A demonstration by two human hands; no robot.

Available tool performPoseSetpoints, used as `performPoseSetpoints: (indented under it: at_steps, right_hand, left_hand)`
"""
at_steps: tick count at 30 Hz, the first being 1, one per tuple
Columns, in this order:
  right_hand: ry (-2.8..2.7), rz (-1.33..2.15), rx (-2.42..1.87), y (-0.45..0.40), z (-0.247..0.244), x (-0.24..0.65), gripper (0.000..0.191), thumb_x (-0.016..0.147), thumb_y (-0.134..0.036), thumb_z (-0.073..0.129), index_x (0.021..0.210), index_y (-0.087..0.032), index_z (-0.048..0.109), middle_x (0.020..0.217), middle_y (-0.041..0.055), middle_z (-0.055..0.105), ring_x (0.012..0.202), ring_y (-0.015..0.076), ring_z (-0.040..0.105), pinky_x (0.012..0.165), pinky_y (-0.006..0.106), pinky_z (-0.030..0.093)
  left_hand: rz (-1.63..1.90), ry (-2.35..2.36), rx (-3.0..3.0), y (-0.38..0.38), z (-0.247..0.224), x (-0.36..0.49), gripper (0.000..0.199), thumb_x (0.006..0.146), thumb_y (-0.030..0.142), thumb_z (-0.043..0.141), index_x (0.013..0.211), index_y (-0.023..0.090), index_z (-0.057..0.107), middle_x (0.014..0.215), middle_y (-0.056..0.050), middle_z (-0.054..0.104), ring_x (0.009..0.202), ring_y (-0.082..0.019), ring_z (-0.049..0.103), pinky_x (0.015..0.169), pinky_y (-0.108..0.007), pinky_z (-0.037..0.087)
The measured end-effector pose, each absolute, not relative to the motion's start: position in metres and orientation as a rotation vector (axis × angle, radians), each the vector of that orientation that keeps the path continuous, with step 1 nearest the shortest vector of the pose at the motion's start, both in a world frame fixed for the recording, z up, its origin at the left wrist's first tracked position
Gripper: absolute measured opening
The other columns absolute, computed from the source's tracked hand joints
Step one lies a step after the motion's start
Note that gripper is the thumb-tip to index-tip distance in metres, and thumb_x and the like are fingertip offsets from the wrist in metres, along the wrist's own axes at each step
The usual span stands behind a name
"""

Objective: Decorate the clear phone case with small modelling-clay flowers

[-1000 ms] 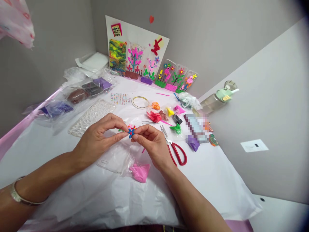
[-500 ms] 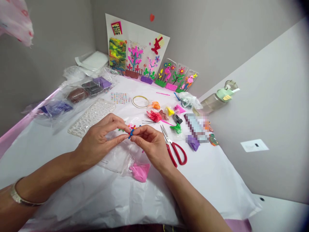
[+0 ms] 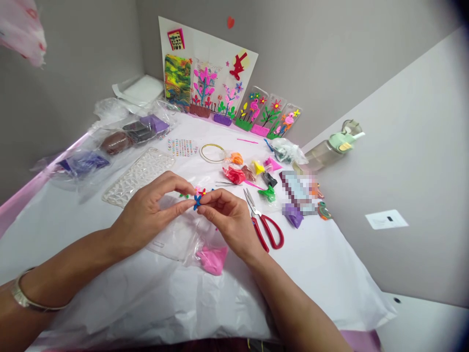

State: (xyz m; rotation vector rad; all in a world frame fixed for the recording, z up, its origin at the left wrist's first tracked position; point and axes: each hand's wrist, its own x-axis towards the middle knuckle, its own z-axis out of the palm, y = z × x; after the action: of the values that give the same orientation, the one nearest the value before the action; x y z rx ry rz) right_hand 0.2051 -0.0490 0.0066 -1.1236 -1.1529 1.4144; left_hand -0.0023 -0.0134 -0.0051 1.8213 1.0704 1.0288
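Between my fingertips is a small blue clay flower (image 3: 197,201) with several petals. My left hand (image 3: 152,205) touches its left side with the thumb, the index finger arched above. My right hand (image 3: 229,215) pinches it from the right with thumb and index finger. Just behind it show tiny pink and red clay pieces (image 3: 203,191), partly hidden by my fingers. Under my hands lies a clear phone case (image 3: 170,247), and on its right edge a bag of pink clay (image 3: 212,260). Scissors with red handles (image 3: 266,227) lie right of my right hand.
Bagged clay lumps, such as red (image 3: 233,174) and green (image 3: 267,194), lie beyond my right hand. A textured clear sheet (image 3: 137,178) lies at left. Tweezers (image 3: 229,184), a ring of tape (image 3: 213,153) and a bottle (image 3: 326,151) stand or lie farther back. Decorated cases (image 3: 252,110) lean at the wall.
The blue flower has turned so its petals show more openly. My left index finger has lifted slightly off it, while the right hand keeps its pinch.
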Motion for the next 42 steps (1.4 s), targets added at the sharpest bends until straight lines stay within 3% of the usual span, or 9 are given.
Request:
performPoseSetpoints:
  at_steps: [6, 13, 18, 28, 35, 42]
  right_hand:
    - [-1.107, 1.438, -1.103, -0.0467, 0.0069, 0.2080, 0.033, 0.077, -0.044, 0.101, 0.089, -0.024, 0.079, 0.084, 0.0002, 0.079, 0.079, 0.0174, 0.072, 0.079, 0.033, 0.060]
    - [-1.145, 1.416, -1.106, -0.0465, 0.0080, 0.2077, 0.034, 0.082, -0.051, 0.097, 0.092, -0.023, 0.081, 0.087, 0.0010, 0.078, 0.079, 0.0171, 0.071, 0.081, 0.034, 0.060]
    - [-1.134, 1.485, -1.109, -0.0466, 0.0070, 0.2070, 0.038, 0.077, -0.050, 0.101, 0.094, -0.024, 0.080, 0.085, 0.0000, 0.077, 0.078, 0.0169, 0.069, 0.079, 0.033, 0.059]
    - [-1.143, 1.560, -1.160, -0.0460, 0.0091, 0.2091, 0.036, 0.078, -0.052, 0.099, 0.089, -0.022, 0.080, 0.081, -0.0008, 0.076, 0.076, 0.0153, 0.068, 0.077, 0.030, 0.057]
    - [-1.135, 1.540, -1.178, -0.0460, 0.0071, 0.2083, 0.036, 0.073, -0.048, 0.102, 0.084, -0.023, 0.078, 0.081, -0.0020, 0.073, 0.073, 0.0147, 0.064, 0.074, 0.030, 0.054]
    - [-1.177, 1.508, -1.158, -0.0454, 0.0085, 0.2086, 0.039, 0.084, -0.058, 0.093, 0.089, -0.022, 0.080, 0.080, -0.0011, 0.073, 0.076, 0.0155, 0.065, 0.079, 0.031, 0.054]
  left_hand:
    - [0.872, 1.004, 1.516, -0.0082, -0.0043, -0.0027, 0.039, 0.091, 0.057, 0.079, 0.115, 0.027, 0.073, 0.110, -0.004, 0.080, 0.108, -0.028, 0.078, 0.103, -0.043, 0.063]
    - [0.785, 0.917, 1.412, -0.0081, 0.0004, -0.0002, 0.035, 0.087, 0.049, 0.084, 0.112, 0.028, 0.073, 0.101, -0.002, 0.082, 0.099, -0.026, 0.081, 0.093, -0.038, 0.066]
    - [0.764, 0.934, 1.432, -0.0083, 0.0025, 0.0004, 0.033, 0.085, 0.050, 0.083, 0.106, 0.027, 0.074, 0.101, -0.001, 0.080, 0.098, -0.024, 0.080, 0.088, -0.034, 0.065]
    - [0.755, 0.910, 1.519, -0.0088, -0.0012, 0.0001, 0.030, 0.090, 0.052, 0.079, 0.105, 0.027, 0.073, 0.104, -0.003, 0.081, 0.100, -0.026, 0.081, 0.092, -0.039, 0.067]
    - [0.741, 0.897, 1.526, -0.0087, 0.0014, 0.0001, 0.026, 0.092, 0.049, 0.077, 0.105, 0.027, 0.073, 0.107, -0.003, 0.082, 0.100, -0.026, 0.080, 0.089, -0.036, 0.066]
    - [0.766, 0.880, 1.597, -0.0085, 0.0032, -0.0004, 0.024, 0.097, 0.051, 0.070, 0.098, 0.028, 0.075, 0.099, -0.003, 0.082, 0.098, -0.027, 0.079, 0.089, -0.036, 0.064]
